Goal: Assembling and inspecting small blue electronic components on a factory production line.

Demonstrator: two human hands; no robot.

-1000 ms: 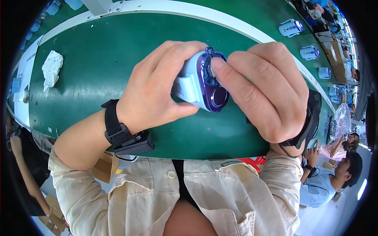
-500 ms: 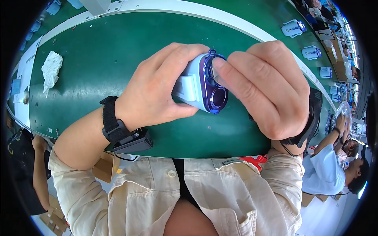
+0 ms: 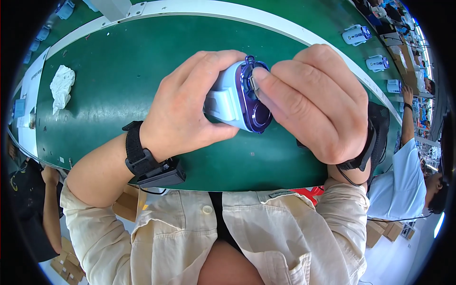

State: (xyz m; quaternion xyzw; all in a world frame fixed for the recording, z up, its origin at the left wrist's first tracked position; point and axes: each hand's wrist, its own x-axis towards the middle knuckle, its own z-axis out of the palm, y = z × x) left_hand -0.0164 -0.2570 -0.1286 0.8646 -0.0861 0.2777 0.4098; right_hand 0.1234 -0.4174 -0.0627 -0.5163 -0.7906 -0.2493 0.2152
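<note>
My left hand point(image 3: 183, 102) is closed around a light-blue handled device point(image 3: 223, 102) with a glossy purple face, held above the green work surface. This face is turned to the right; it has a round dark disc at its lower end and a small loop at the top. My right hand point(image 3: 323, 104) pinches a small greyish piece point(image 3: 253, 84) against the upper part of the face. The fingertips hide most of the small piece, so its kind does not show.
A crumpled white tissue point(image 3: 62, 88) lies on the green table point(image 3: 114, 61) at the left. Beyond the white rail point(image 3: 266, 16) stand several similar devices point(image 3: 356, 35). At the right a person in a light-blue shirt point(image 3: 399, 183) reaches toward one; another person's arm point(image 3: 51, 204) is at the left.
Both hands and the device have shifted slightly left, and the device's face has tilted a little. The co-worker at the right has stretched an arm out toward the row of devices.
</note>
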